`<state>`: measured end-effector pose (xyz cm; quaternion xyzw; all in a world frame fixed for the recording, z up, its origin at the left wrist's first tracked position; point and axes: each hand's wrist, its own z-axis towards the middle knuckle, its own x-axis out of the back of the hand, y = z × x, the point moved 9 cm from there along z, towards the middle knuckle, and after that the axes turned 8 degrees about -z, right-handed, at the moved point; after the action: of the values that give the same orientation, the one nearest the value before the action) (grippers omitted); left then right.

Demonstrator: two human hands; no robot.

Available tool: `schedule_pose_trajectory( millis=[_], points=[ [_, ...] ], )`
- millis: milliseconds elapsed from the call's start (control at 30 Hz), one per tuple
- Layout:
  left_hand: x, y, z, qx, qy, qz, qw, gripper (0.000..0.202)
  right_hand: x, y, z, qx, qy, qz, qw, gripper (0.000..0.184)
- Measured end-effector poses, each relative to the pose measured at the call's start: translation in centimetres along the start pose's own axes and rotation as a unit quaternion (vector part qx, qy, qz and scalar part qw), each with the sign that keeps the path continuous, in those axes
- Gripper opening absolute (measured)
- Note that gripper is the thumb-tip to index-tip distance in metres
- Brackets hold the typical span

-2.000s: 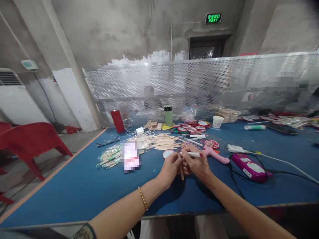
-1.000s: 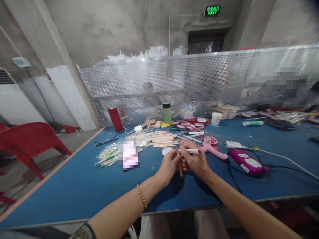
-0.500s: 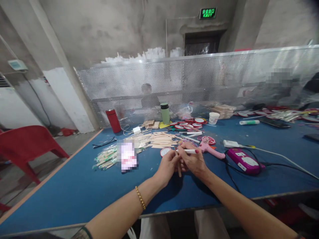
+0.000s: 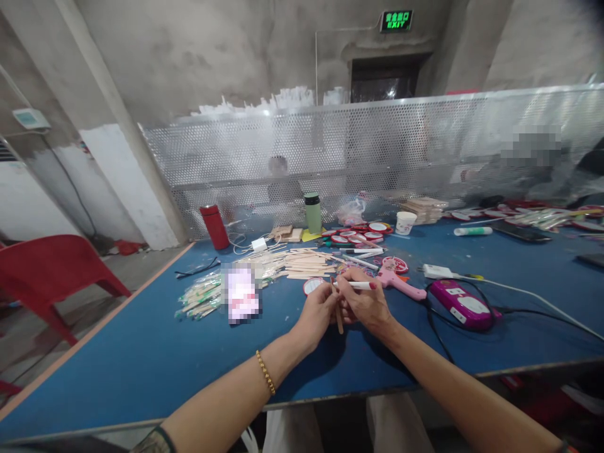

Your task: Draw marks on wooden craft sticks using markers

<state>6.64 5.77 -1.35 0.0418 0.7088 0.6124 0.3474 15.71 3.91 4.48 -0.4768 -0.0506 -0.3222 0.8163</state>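
Note:
My left hand is closed on a flat wooden stick, whose lower end sticks out below the fingers. Against it, my right hand grips a white marker pen with a red end, its tip pointing left at the top of the stick. Just behind my left hand lies a round white badge with a red rim. A pile of loose wooden sticks sits farther back. Beside my right hand rests a pink hot glue gun.
On the left are wrapped sticks and a phone with a lit screen. A red bottle, a green bottle and a paper cup stand at the back. A purple device with cables lies right. A perforated metal screen borders the table.
The view has shifted very slightly. Both hands keep nearly the same pose, with the pen still at the stick.

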Motion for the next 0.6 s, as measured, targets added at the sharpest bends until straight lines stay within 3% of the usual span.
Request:
schedule_pose_trajectory(
  millis=[267, 600],
  points=[
    [0.28, -0.07, 0.12, -0.004, 0.006, -0.012, 1.0, 0.046, 0.66, -0.02, 0.06, -0.009, 0.022, 0.008, 1.0, 0.03],
    [0.28, -0.04, 0.05, -0.005, 0.006, -0.001, 1.0, 0.044, 0.01, 0.34, -0.05, -0.008, 0.003, 0.024, 1.0, 0.031]
  ],
)
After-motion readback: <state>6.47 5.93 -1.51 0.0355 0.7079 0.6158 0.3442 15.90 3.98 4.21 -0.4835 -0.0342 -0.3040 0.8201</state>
